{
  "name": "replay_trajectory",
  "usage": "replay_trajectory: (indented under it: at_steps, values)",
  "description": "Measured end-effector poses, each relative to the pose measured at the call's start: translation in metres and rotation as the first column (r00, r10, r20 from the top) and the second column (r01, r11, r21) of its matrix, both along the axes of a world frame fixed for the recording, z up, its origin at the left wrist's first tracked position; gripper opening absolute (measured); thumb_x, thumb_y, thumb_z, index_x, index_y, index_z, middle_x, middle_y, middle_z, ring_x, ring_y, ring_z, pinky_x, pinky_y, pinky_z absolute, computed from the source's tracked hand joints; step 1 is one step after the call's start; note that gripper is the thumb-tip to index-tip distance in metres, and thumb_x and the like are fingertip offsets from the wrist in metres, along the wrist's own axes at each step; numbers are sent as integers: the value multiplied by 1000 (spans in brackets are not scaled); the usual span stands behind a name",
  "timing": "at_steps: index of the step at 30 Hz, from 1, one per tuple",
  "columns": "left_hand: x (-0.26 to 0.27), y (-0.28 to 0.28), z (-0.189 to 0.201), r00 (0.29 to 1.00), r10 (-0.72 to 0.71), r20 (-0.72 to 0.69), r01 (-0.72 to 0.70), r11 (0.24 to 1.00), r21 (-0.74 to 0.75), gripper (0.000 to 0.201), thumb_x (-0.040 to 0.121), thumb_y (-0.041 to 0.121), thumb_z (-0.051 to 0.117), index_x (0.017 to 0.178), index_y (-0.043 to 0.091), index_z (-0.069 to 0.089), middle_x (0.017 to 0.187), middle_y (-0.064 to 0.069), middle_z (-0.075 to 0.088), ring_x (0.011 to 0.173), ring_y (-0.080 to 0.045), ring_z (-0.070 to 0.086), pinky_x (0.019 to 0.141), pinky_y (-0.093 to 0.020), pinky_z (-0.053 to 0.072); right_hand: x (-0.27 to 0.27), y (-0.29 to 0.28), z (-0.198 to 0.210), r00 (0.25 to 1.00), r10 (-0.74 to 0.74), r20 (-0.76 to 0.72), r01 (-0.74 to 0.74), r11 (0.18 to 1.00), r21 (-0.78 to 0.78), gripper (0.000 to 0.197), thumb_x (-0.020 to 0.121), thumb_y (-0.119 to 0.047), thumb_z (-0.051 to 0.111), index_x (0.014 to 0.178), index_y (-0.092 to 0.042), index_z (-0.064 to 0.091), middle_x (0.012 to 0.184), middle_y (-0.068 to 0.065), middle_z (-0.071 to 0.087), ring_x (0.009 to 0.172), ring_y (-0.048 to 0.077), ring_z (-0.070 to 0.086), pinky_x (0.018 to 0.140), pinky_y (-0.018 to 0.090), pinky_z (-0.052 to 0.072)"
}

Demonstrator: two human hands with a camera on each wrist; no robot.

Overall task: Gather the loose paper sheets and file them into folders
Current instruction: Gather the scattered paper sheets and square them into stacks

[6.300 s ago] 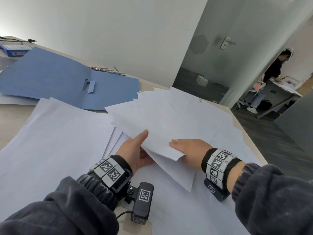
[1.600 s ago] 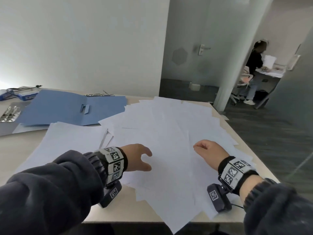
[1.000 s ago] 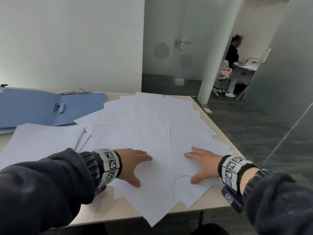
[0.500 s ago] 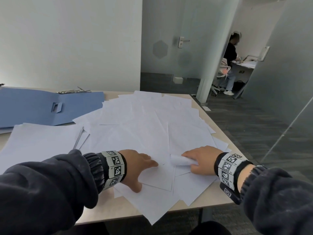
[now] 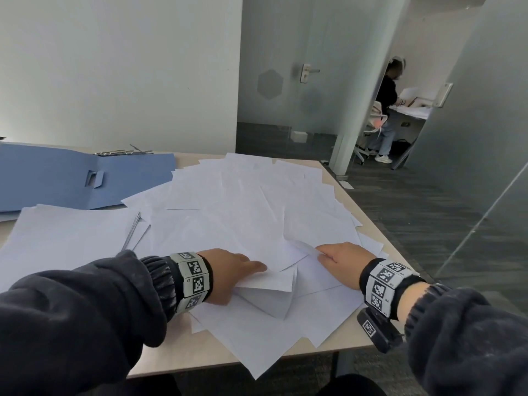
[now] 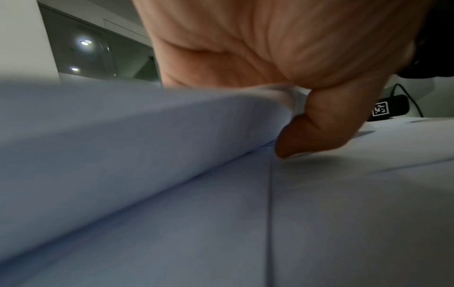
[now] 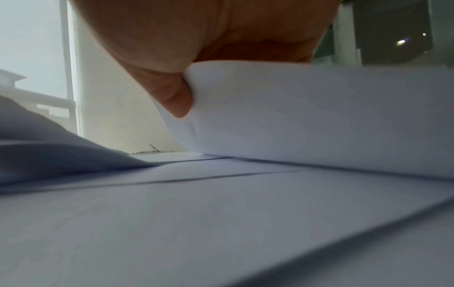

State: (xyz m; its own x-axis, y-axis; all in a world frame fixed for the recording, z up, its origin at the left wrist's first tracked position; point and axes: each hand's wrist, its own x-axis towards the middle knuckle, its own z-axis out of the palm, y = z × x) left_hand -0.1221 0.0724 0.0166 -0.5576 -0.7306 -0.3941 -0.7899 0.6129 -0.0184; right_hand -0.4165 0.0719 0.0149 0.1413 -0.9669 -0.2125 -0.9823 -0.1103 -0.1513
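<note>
Where the right hand (image 5: 341,261) meets the sheets (image 5: 243,212), its thumb and fingers pinch a lifted, curling edge, as the right wrist view confirms; the left hand (image 5: 228,274) likewise has its fingers slid under a raised edge with the thumb (image 6: 307,134) below, so both hands hold paper; the sheets lie fanned and overlapping across the near right part of the table (image 5: 177,358), several overhanging its front edge; a squarer stack (image 5: 68,238) lies to the left, and beyond it an open blue folder (image 5: 57,178) sits flat; paper of this kind is judged light, limp and slippery sheet on sheet, and it creases easily; take hold at the edges, sweep inward and lift many together; the table top is smooth and pale; a white wall, a glass partition and a grey floor lie beyond, and another person stands at a distant desk.
</note>
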Motion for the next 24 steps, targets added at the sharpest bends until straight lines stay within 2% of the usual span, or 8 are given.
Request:
replay_trajectory:
  at_steps: [3,9,11,13,15,18,21,24]
  values:
    - [11,-4,-2,1000,-26,-9,26,1000,4,81,79,15,55,145,49,20,144,14,40,118,-25,56,94,-43,51,4,-1,3,989,-11,148,20,998,-58,36,107,-39,37,139,-39,53,140,-11,58,130,18,52,108,28,38]
    - [35,-14,2,996,-41,-78,30,990,-138,31,101,31,41,127,41,56,130,17,58,121,-14,54,101,-33,43,32,-1,3,952,213,221,-205,977,-59,38,107,-36,39,142,-48,48,150,-18,48,139,5,42,114,19,27]
    - [44,-19,1,985,13,-174,-42,985,-167,28,102,35,41,121,40,61,124,16,62,117,-14,57,99,-34,46,40,0,2,946,247,211,-251,968,-11,45,103,-55,34,146,-48,42,153,-18,44,142,5,38,117,23,26]
    - [51,-22,2,946,87,-313,-144,976,-164,29,103,34,43,123,40,63,126,14,63,119,-13,57,101,-30,44,45,0,4,939,289,184,-305,950,63,78,83,-85,24,151,-48,33,157,-19,37,144,6,34,119,28,25]
    - [56,-25,3,896,127,-425,-209,966,-152,29,103,31,46,125,35,64,128,12,63,120,-13,56,101,-26,41,52,2,9,940,323,106,-335,933,129,103,65,-97,30,154,-47,23,160,-17,31,146,9,32,119,29,24]
    - [62,-28,6,828,160,-538,-261,958,-116,29,103,28,49,125,31,66,127,12,64,119,-10,56,97,-20,38,66,2,15,952,302,-52,-291,943,159,93,82,-77,55,157,-31,24,160,-9,33,144,15,35,112,26,26]
    - [63,-27,8,788,197,-584,-301,950,-85,27,102,29,51,124,31,66,124,15,64,114,-7,56,95,-16,35,79,-9,13,954,246,-169,-229,967,114,58,100,-51,48,150,-23,37,153,0,43,137,22,44,106,27,34]
    - [67,-26,9,721,220,-657,-367,925,-93,29,95,36,62,124,38,63,126,18,60,110,-3,53,105,-27,40,80,-26,5,963,184,-197,-184,983,20,32,104,-31,39,130,-29,58,131,6,63,118,27,58,93,30,44]
